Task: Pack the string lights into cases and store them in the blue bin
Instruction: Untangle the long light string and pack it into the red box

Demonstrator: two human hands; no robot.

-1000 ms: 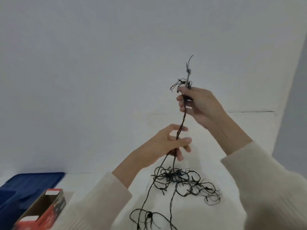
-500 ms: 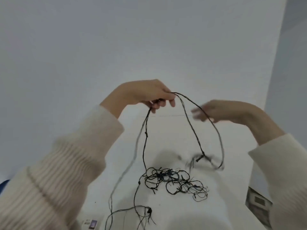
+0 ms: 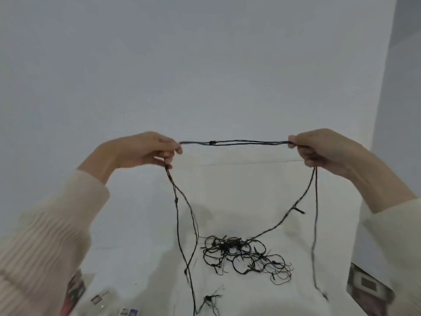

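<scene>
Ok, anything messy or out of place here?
Yes: most of the string lights lie in a tangled heap on the white table, while the left hand and right hand stretch one doubled span taut.

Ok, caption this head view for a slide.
The left hand and right hand hold string lights taut above the tangled pile.

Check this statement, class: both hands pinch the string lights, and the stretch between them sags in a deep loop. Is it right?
Wrong in one respect. The head view shows the left hand and the right hand both pinching the string lights, but the stretch between them is pulled straight and level, not sagging in a loop.
</scene>
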